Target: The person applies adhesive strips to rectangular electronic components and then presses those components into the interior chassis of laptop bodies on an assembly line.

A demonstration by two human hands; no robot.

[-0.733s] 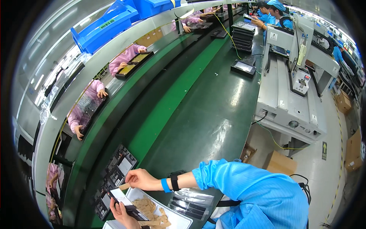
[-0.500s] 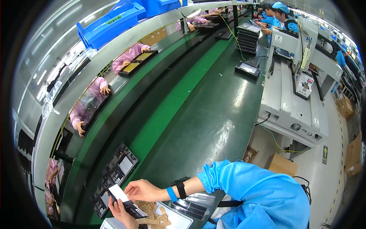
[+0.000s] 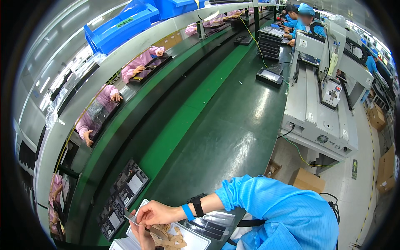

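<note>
My left hand (image 3: 144, 238) grips a thin, flat black-and-white pack (image 3: 157, 231), which is tilted so that mostly its narrow edge shows. Across it, my right hand (image 3: 157, 213) has thumb and fingers pinched together at the pack's near side; whether anything small is between them is hidden. Both hands are over a white tray (image 3: 199, 241) with crumpled tan pieces (image 3: 177, 241) in it. Just left of them, two opened electronic devices (image 3: 132, 183) with bare boards and pale panels lie end to end on the green bench.
Dark glossy strips (image 3: 212, 223) lie right of the tray. The green bench (image 3: 208, 137) runs away from me, with a black-framed device (image 3: 270, 77) and a stack of black trays (image 3: 268, 43) farther along. A grey machine (image 3: 321, 112) stands at right. People in pink work across the bench.
The pack has turned from showing its white and black face to nearly edge-on. My right hand has moved slightly down and left. The two opened devices have shifted slightly toward me.
</note>
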